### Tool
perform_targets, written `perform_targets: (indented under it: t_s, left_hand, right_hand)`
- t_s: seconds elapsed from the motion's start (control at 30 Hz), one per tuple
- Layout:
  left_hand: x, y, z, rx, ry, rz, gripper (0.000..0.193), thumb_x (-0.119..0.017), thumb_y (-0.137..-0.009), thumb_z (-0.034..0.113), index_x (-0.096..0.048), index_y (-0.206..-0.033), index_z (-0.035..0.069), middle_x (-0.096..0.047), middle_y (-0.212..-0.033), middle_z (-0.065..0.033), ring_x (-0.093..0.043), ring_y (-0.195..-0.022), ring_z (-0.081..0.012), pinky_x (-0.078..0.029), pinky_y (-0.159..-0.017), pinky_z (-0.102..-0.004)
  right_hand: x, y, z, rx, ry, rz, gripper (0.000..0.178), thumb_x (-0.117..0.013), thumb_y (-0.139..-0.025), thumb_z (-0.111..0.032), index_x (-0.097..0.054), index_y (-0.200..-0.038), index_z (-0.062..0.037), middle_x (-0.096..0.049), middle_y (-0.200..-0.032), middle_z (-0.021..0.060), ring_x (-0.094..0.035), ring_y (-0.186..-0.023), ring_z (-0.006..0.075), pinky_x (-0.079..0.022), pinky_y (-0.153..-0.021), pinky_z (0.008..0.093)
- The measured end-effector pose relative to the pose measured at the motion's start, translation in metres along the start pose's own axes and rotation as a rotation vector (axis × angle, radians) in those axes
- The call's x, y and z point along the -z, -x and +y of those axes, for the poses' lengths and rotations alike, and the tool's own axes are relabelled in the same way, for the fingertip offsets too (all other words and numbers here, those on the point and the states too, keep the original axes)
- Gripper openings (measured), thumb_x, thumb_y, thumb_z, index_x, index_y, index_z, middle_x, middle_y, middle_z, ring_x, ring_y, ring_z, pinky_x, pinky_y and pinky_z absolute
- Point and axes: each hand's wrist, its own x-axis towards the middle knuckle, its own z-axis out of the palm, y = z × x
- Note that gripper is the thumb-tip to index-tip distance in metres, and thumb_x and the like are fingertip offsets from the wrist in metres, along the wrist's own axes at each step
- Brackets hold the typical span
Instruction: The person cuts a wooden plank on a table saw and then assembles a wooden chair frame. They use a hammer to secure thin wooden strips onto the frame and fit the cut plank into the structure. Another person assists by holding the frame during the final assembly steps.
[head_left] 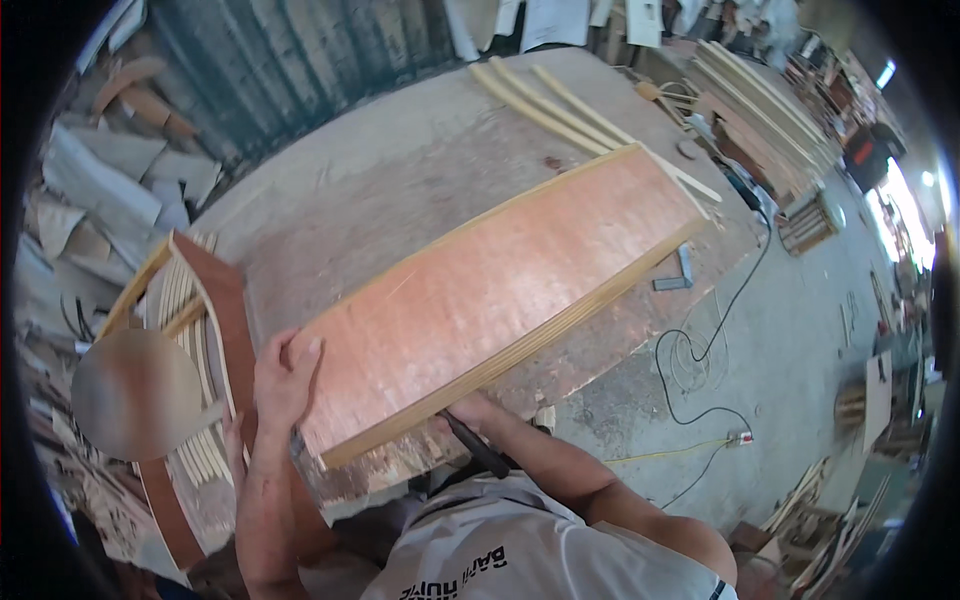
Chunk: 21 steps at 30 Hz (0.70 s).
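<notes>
A long reddish wooden panel (500,280) with pale wood strips along its edges lies slantwise over the worktable. My left hand (285,380) grips its near left end, fingers bent over the top face. Below the panel's near long edge is my right hand (468,408), partly hidden by the wood. A dark tool handle (475,445) sticks out beside it toward my body. My right hand seems closed around this tool, whose head is out of sight under the panel.
The worn worktable (330,220) carries curved pale strips (545,105) at its far side and a small metal square-cornered piece (675,275). A reddish curved wooden frame (222,300) stands at left, near a person (137,395). A black cable (740,290) runs across the floor at right.
</notes>
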Motion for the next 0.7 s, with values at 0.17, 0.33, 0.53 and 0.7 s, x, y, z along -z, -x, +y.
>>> perform_targets:
  t_s: [0.17, 0.33, 0.53, 0.7]
  left_hand:
    - [0.022, -0.005, 0.012, 0.074, 0.037, -0.024, 0.039, -0.074, -0.088, 0.027, -0.064, -0.112, -0.001, -0.067, -0.107, -0.0139, -0.063, -0.102, -0.0224, -0.048, -0.092, -0.0338]
    - [0.055, 0.013, 0.022, 0.364, 0.789, -0.059, 0.048, -0.067, -0.093, 0.023, -0.052, -0.13, -0.006, -0.058, -0.13, -0.0138, -0.057, -0.119, -0.0236, -0.047, -0.101, -0.0383]
    - [0.104, 0.003, 0.077, 0.24, 1.201, -0.14, 0.054, -0.055, -0.099, 0.03, -0.045, -0.14, -0.002, -0.057, -0.135, -0.0172, -0.059, -0.121, -0.0255, -0.047, -0.104, -0.0418]
    - [0.161, -0.062, 0.093, 0.043, 0.92, -0.456, 0.053, -0.05, -0.099, 0.029, -0.044, -0.143, -0.001, -0.051, -0.143, -0.0165, -0.048, -0.134, -0.0283, -0.037, -0.112, -0.0445]
  right_hand:
    - [0.004, 0.013, -0.022, 0.219, -0.002, -0.037, 0.024, -0.052, -0.099, -0.021, -0.064, -0.086, -0.0045, -0.054, -0.057, 0.0042, -0.05, -0.042, 0.0142, -0.039, -0.037, 0.0295]
    - [-0.007, 0.006, -0.025, 0.244, -0.151, -0.034, 0.016, -0.055, -0.099, -0.018, -0.063, -0.093, -0.0055, -0.057, -0.061, 0.0067, -0.05, -0.042, 0.0139, -0.037, -0.036, 0.0272]
    - [-0.003, 0.002, -0.016, 0.264, -0.029, 0.059, 0.033, -0.044, -0.104, -0.035, -0.06, -0.095, -0.0074, -0.057, -0.063, 0.0056, -0.05, -0.046, 0.0138, -0.041, -0.041, 0.0286]
    - [0.04, 0.085, -0.02, 0.61, 0.692, 0.481, 0.039, -0.045, -0.105, -0.035, -0.062, -0.086, -0.0048, -0.056, -0.063, 0.0033, -0.052, -0.049, 0.0117, -0.041, -0.043, 0.0288]
